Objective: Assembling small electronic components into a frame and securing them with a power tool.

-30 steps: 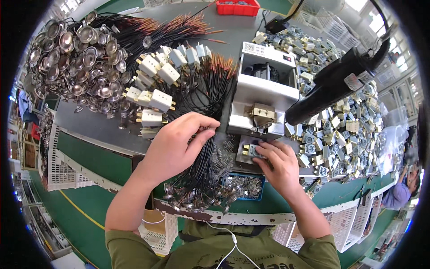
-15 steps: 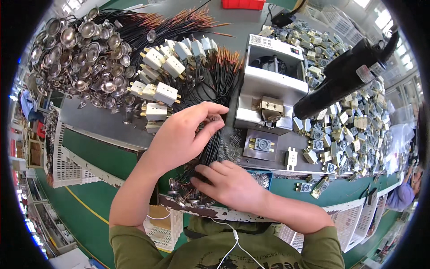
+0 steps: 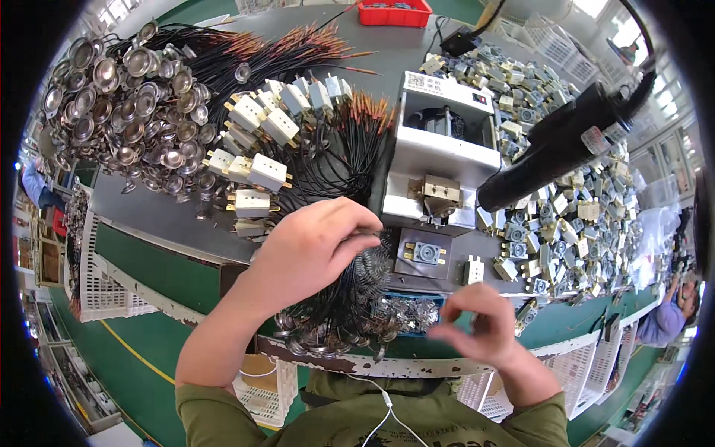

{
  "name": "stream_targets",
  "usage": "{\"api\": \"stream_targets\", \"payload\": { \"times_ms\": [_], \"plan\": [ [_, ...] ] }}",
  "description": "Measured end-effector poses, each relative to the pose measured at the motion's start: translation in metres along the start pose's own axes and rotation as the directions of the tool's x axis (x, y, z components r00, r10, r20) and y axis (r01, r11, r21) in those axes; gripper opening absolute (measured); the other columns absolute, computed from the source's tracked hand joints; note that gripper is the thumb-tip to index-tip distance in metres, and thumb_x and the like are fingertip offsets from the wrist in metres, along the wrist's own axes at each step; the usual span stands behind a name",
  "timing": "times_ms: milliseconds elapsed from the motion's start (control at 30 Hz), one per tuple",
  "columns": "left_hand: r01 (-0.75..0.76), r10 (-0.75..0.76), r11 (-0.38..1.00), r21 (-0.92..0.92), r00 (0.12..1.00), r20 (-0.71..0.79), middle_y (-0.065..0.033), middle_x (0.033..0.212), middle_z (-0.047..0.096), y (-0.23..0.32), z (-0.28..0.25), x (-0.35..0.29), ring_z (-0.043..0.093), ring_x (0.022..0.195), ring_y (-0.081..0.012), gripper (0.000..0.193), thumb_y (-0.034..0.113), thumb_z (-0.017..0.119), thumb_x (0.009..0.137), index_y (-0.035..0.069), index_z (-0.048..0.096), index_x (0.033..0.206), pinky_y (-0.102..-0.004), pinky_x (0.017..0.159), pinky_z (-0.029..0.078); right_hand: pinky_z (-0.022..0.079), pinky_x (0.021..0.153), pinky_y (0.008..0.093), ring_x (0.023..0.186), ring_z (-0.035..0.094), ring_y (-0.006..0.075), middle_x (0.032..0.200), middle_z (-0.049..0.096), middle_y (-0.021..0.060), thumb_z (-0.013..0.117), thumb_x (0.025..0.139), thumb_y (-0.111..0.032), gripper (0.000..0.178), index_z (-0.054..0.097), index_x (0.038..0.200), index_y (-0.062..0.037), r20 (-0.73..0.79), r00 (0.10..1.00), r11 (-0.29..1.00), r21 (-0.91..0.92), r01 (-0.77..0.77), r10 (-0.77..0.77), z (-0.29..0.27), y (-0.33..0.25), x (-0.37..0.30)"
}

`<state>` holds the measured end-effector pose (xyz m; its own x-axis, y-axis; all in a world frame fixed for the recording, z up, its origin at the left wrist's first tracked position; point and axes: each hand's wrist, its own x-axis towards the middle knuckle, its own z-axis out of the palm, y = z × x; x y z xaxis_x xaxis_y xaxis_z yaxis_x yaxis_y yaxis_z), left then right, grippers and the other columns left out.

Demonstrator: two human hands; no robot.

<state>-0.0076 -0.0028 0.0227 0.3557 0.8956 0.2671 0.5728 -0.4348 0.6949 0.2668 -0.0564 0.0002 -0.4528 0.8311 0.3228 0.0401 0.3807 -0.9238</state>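
My left hand (image 3: 313, 246) is over the black wires, thumb and forefinger pressed together near the press; whatever sits in the pinch is too small to make out. Coil springs (image 3: 375, 270) lie in a heap just below those fingertips. My right hand (image 3: 484, 322) hovers at the table's front edge, thumb and fingers curved but apart, with nothing visible between them. Beside it is a blue tray (image 3: 381, 305) of small shiny metal parts. A grey switch housing (image 3: 425, 253) with brass terminals rests on a metal plate (image 3: 404, 274). Wires with round metal caps (image 3: 320, 339) hang near the front edge.
A silver bench press (image 3: 447, 153) stands mid-table, with a black cylindrical tool (image 3: 547, 160) slanting at its right. Many housings (image 3: 558, 223) cover the right side. White housings (image 3: 261, 119) and metal caps (image 3: 134, 104) pile up left. A red bin (image 3: 395, 16) sits at the back.
My right hand has left the wires and moved right, past the blue tray, its fingers opening. My left hand has shifted slightly down, still pinched. The whole view has shifted a little.
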Motion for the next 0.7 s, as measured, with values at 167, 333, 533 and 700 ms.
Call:
{"api": "stream_targets", "payload": {
  "times_ms": [167,333,533,700],
  "plan": [
    [-0.149,0.145,0.988,0.047,0.985,0.092,-0.0076,0.088,0.066,0.006,0.031,0.016,0.067,0.084,-0.0273,0.017,0.011,0.076,0.083,0.006,0.066,0.095,-0.0363,0.072,0.053,0.052,0.059,0.0337,0.067,0.065,0.0233,0.082,0.066,0.0071,0.08,0.077,-0.001,0.025,0.074,0.099,-0.0084,0.039,0.999,0.699,-0.715,0.008,0.028,-0.034,-0.009,0.015],
    [-0.312,0.292,0.939,0.147,0.946,0.143,-0.004,0.086,0.065,0.003,0.066,0.026,0.065,0.081,-0.024,0.013,0.014,0.074,0.083,0.008,0.065,0.09,-0.0357,0.075,0.051,0.053,0.058,0.041,0.065,0.067,0.0317,0.072,0.067,0.0113,0.071,0.089,-0.019,0.016,0.072,0.1,-0.0073,0.211,0.906,0.781,-0.599,-0.176,0.366,-0.031,0.008,-0.002],
    [-0.355,0.305,0.911,0.212,0.923,0.236,-0.0032,0.086,0.065,-0.005,0.08,0.027,0.065,0.081,-0.0229,0.01,0.009,0.071,0.081,0.007,0.065,0.088,-0.0355,0.074,0.051,0.053,0.057,0.0412,0.064,0.066,0.0318,0.071,0.066,0.011,0.071,0.089,-0.02,0.017,0.072,0.098,-0.006,0.095,0.958,0.777,-0.609,-0.16,0.272,-0.017,0.012,-0.018],
    [-0.371,0.314,0.902,0.219,0.914,0.256,-0.0038,0.09,0.063,-0.001,0.082,0.028,0.065,0.082,-0.0236,0.011,0.007,0.071,0.08,0.007,0.065,0.089,-0.036,0.074,0.052,0.051,0.055,0.0409,0.061,0.064,0.0293,0.069,0.063,0.008,0.071,0.088,-0.019,0.015,0.072,0.098,-0.0077,0.074,0.977,0.732,-0.674,-0.098,0.199,-0.018,0.012,-0.02]
  ]
}}
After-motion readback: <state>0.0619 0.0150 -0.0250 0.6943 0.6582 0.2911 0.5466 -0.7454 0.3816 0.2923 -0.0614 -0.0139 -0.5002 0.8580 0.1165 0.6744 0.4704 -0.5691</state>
